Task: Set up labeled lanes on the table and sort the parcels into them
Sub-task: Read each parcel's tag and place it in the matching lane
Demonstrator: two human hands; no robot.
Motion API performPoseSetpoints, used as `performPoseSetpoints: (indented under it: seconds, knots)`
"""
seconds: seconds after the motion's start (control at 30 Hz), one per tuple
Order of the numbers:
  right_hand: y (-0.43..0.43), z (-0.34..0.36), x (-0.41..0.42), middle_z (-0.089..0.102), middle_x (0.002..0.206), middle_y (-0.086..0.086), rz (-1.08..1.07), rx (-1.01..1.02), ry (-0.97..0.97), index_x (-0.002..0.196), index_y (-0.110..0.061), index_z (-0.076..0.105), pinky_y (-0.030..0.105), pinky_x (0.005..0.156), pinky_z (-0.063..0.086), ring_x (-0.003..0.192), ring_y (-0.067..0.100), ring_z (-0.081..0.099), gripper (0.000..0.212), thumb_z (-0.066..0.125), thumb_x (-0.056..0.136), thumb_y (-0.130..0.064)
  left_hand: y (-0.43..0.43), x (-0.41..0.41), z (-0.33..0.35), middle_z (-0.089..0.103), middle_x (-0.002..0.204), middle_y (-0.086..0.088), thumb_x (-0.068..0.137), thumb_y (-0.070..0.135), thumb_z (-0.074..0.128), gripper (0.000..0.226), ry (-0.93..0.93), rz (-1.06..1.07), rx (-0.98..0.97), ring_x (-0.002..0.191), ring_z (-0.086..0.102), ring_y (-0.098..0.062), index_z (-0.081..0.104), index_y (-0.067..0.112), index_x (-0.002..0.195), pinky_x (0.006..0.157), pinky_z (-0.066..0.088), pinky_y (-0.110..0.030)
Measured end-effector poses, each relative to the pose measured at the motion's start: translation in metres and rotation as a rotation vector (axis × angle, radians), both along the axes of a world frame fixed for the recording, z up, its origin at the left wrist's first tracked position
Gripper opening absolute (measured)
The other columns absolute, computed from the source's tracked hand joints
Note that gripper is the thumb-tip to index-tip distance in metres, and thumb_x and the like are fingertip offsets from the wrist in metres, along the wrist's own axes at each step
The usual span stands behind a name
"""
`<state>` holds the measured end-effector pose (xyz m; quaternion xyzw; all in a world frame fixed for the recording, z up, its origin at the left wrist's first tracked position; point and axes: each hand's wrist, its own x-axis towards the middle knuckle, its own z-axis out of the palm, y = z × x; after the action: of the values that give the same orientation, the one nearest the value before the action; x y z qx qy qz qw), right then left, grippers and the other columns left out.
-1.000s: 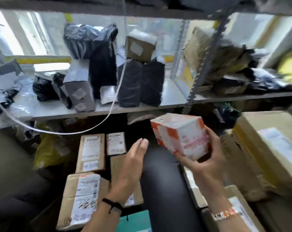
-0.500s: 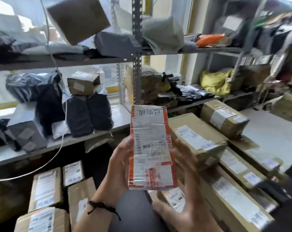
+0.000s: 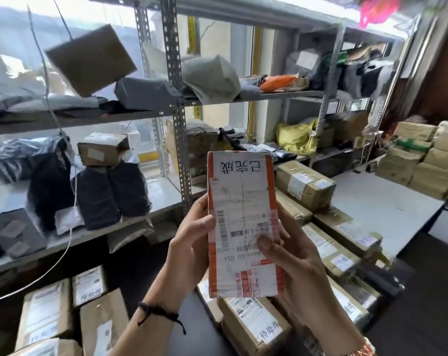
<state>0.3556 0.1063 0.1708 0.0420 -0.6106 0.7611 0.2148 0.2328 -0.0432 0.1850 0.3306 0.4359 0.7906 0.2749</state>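
I hold a white and orange parcel upright in front of me, its shipping label facing me and handwritten characters upside down at its top. My left hand grips its left edge. My right hand grips its right side, thumb pressed on the label. Below and to the right, several brown cardboard parcels with white labels lie in rows beside a white table. More labeled brown parcels lie at the lower left.
Metal shelving stands behind, loaded with black and grey bags, a small brown box and a yellow bag. A white cable hangs across the left. A stack of brown boxes rises at the far right.
The view swung right and up. The parcel went from tilted in my right hand alone to upright with its label facing me, and my left hand came onto its left edge.
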Motion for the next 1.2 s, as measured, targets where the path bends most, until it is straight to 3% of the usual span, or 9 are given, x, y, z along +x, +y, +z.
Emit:
performPoseSetpoints:
  seconds: [0.1, 0.23, 0.47, 0.53, 0.63, 0.8, 0.9, 1.07, 1.2]
  knots:
    - [0.004, 0.001, 0.009, 0.067, 0.135, 0.016, -0.027, 0.016, 0.032, 0.153, -0.032, 0.049, 0.067, 0.098, 0.053, 0.124, 0.043, 0.065, 0.079, 0.075, 0.082, -0.007, 0.004, 0.005, 0.007, 0.061, 0.138, -0.027, 0.077, 0.05, 0.083, 0.081, 0.069, 0.003, -0.024, 0.122, 0.061, -0.049, 0.054, 0.01, 0.142, 0.099, 0.053, -0.063]
    - [0.007, 0.004, 0.02, 0.068, 0.134, 0.005, -0.103, 0.093, 0.014, 0.149, -0.043, 0.05, 0.047, 0.086, 0.063, 0.119, 0.033, 0.068, 0.089, 0.084, 0.073, -0.012, 0.009, 0.006, 0.007, 0.059, 0.138, -0.03, 0.077, 0.048, 0.081, 0.086, 0.159, 0.08, -0.09, 0.123, 0.058, -0.056, 0.049, 0.004, 0.143, 0.102, 0.04, -0.08]
    - [0.053, 0.048, 0.033, 0.05, 0.152, -0.017, -0.205, 0.376, -0.078, 0.149, -0.067, 0.027, 0.03, 0.091, 0.059, 0.128, 0.006, 0.061, 0.114, 0.09, 0.053, -0.064, 0.003, 0.012, 0.027, 0.07, 0.122, -0.024, 0.081, 0.032, 0.072, 0.063, 0.442, -0.064, -0.357, 0.109, 0.069, -0.049, 0.061, 0.011, 0.14, 0.091, 0.056, -0.062]
    - [0.068, 0.067, 0.035, 0.056, 0.148, -0.013, -0.068, 0.571, -0.22, 0.146, -0.066, 0.037, 0.021, 0.084, 0.059, 0.12, -0.001, 0.064, 0.096, 0.086, 0.064, -0.059, 0.005, 0.014, 0.03, 0.073, 0.118, -0.021, 0.084, 0.03, 0.075, 0.062, 0.523, -0.147, -0.473, 0.102, 0.071, -0.049, 0.06, 0.015, 0.142, 0.088, 0.058, -0.061]
    - [0.081, 0.068, 0.032, 0.071, 0.129, 0.005, 0.117, 0.541, -0.318, 0.133, -0.052, 0.063, 0.031, 0.083, 0.063, 0.107, 0.017, 0.075, 0.067, 0.087, 0.072, -0.038, 0.011, 0.016, 0.029, 0.074, 0.119, -0.018, 0.088, 0.026, 0.075, 0.056, 0.565, -0.236, -0.586, 0.103, 0.072, -0.048, 0.061, 0.018, 0.142, 0.09, 0.057, -0.067]
    - [0.101, 0.028, 0.043, 0.076, 0.114, 0.013, -0.04, 0.329, -0.231, 0.127, -0.035, 0.072, 0.037, 0.08, 0.063, 0.103, 0.03, 0.076, 0.063, 0.088, 0.065, -0.038, 0.022, 0.013, 0.018, 0.077, 0.117, -0.004, 0.086, 0.047, 0.077, 0.056, 0.609, -0.125, -0.677, 0.104, 0.076, -0.03, 0.066, 0.031, 0.138, 0.092, 0.061, -0.05]
    - [0.117, 0.013, 0.054, 0.076, 0.1, 0.008, -0.314, 0.178, -0.21, 0.115, -0.025, 0.074, 0.038, 0.063, 0.062, 0.092, 0.034, 0.072, 0.045, 0.082, 0.074, -0.041, 0.029, 0.003, 0.005, 0.075, 0.125, 0.005, 0.076, 0.051, 0.08, 0.074, 0.459, 0.027, -0.603, 0.114, 0.073, -0.019, 0.059, 0.028, 0.143, 0.096, 0.061, -0.041]
    - [0.123, 0.0, 0.062, 0.07, 0.109, 0.015, -0.48, -0.183, -0.163, 0.117, -0.023, 0.06, 0.036, 0.059, 0.059, 0.101, 0.035, 0.067, 0.029, 0.069, 0.096, -0.041, 0.068, 0.003, -0.018, 0.062, 0.146, 0.005, 0.074, 0.062, 0.082, 0.098, 0.212, 0.016, -0.403, 0.132, 0.063, -0.021, 0.034, 0.04, 0.156, 0.107, 0.048, -0.058]
    - [0.126, -0.009, 0.064, 0.072, 0.113, 0.011, -0.492, -0.048, -0.258, 0.124, -0.027, 0.054, 0.034, 0.068, 0.063, 0.108, 0.032, 0.071, 0.042, 0.07, 0.092, -0.049, 0.121, 0.016, -0.02, 0.067, 0.133, -0.021, 0.094, 0.035, 0.072, 0.061, 0.04, 0.136, -0.221, 0.115, 0.069, -0.045, 0.047, 0.014, 0.145, 0.088, 0.061, -0.057]
